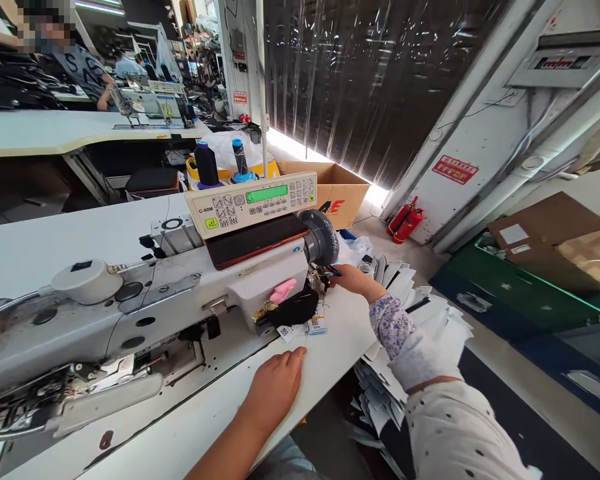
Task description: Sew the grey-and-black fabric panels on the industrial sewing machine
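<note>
A small dark tool (335,271), perhaps snips, sits just below the handwheel (326,239), seemingly pinched in the right hand (353,280). It should be light, stiff and best held by its near end. Its long axis seems to run from 3 to 9 o'clock, its tip, partly hidden, toward the sewing machine (260,280). At 7 o'clock, the left hand (277,380) rests on the tabletop (330,347), fingers bent; its grip cannot be told. Papers (430,320) lie toward 4 o'clock.
</note>
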Available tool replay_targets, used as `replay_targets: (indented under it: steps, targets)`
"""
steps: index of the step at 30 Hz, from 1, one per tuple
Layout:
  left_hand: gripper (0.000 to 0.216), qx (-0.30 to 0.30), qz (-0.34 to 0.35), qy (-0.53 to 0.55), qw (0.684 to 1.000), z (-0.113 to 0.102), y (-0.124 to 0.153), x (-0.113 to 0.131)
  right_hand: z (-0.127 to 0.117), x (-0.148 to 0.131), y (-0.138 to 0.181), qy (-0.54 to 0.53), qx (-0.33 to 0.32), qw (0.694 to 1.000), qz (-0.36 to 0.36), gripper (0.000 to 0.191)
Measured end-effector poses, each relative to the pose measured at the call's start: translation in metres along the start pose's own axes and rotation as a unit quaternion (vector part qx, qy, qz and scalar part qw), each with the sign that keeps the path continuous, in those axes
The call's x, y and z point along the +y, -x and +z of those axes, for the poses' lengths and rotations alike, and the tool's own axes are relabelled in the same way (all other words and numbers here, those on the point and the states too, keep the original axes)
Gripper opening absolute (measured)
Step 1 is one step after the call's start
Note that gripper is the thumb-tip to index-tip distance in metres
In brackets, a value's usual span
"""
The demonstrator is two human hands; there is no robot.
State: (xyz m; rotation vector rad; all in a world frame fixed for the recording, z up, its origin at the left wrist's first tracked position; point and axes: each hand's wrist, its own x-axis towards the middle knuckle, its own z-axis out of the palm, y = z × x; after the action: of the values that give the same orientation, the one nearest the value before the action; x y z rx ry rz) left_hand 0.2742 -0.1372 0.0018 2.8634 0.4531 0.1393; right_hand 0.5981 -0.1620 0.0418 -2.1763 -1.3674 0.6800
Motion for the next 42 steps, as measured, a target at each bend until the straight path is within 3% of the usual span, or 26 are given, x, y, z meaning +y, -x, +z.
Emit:
replay_targets:
  steps: [5, 12, 16, 20, 26, 30, 32, 35, 37, 39, 42]
  targets:
    - [0.033, 0.024, 0.008, -0.009, 1.0, 0.002, -0.001, 0.0, 0.009, -0.001, 0.02, 0.001, -0.004, 1.0, 0.019, 0.035]
    - [0.033, 0.027, 0.011, -0.01, 1.0, 0.003, -0.002, -0.001, 0.015, 0.004, 0.042, 0.107, 0.122, 0.987, 0.002, 0.041]
    - [0.033, 0.033, 0.008, -0.012, 0.999, 0.003, -0.002, -0.001, 0.016, 0.001, 0.04, 0.267, 0.19, 0.942, -0.068, 0.045]
    - [0.034, 0.025, 0.009, -0.02, 0.999, 0.004, -0.003, -0.002, 0.019, 0.0, 0.031, 0.368, 0.257, 0.891, -0.068, 0.038]
    - [0.034, 0.016, 0.003, -0.014, 1.0, 0.0, -0.002, -0.001, 0.029, 0.002, 0.016, 0.433, 0.243, 0.862, -0.106, 0.038]
    - [0.035, -0.011, -0.003, -0.006, 1.0, -0.004, -0.003, 0.001, 0.031, 0.003, 0.014, 0.408, 0.197, 0.888, -0.083, 0.042]
    - [0.036, -0.028, 0.003, -0.002, 1.0, -0.005, -0.003, 0.001, 0.029, 0.007, 0.018, 0.367, 0.209, 0.906, -0.044, 0.043]
    - [0.038, -0.043, 0.004, 0.0, 0.999, -0.004, -0.002, 0.001, 0.027, 0.011, 0.028, 0.194, 0.245, 0.95, -0.002, 0.043]
    - [0.039, -0.046, 0.002, -0.002, 0.999, -0.002, -0.001, 0.0, 0.029, 0.01, 0.03, 0.053, 0.211, 0.976, -0.014, 0.051]
    - [0.042, -0.048, 0.001, -0.008, 0.999, 0.002, 0.0, 0.0, 0.036, 0.007, 0.029, -0.027, 0.175, 0.984, -0.008, 0.06]
    - [0.047, -0.057, -0.002, -0.014, 0.998, 0.006, 0.001, -0.001, 0.041, 0.001, 0.017, -0.049, 0.201, 0.976, 0.073, 0.062]
